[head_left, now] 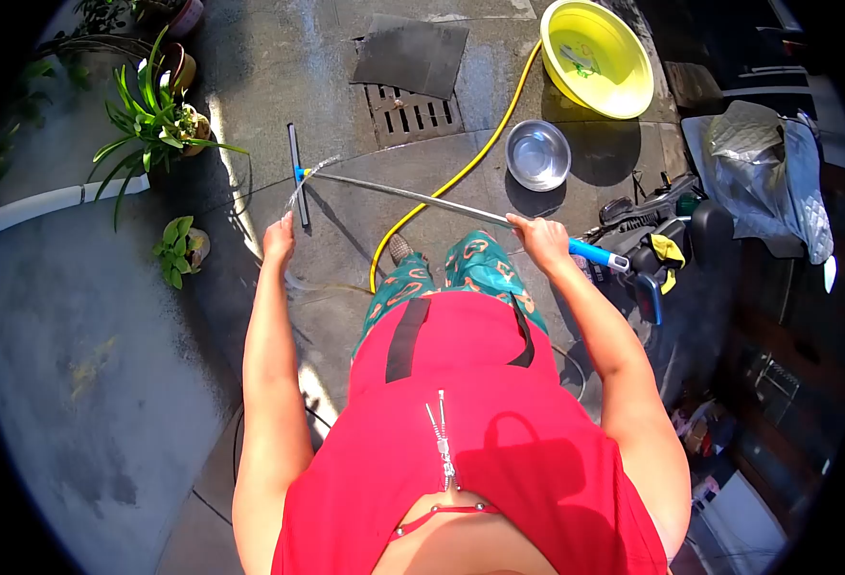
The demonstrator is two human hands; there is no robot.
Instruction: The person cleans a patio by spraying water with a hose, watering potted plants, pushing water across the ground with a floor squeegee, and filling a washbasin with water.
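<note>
My right hand is wrapped round the pole of a squeegee, just short of its blue grip, which sticks out to the right. The squeegee's dark blade lies at the pole's far left end. Close to the blade, my left hand is closed on a clear hose. Water arcs from that hand over the blade end. A yellow hose curves across the ground between the hands, up to a yellow basin.
The yellow basin and a metal bowl stand at the upper right. A drain grate is partly covered by a dark mat. Potted plants line the left. A silvery cover and dark equipment occupy the right.
</note>
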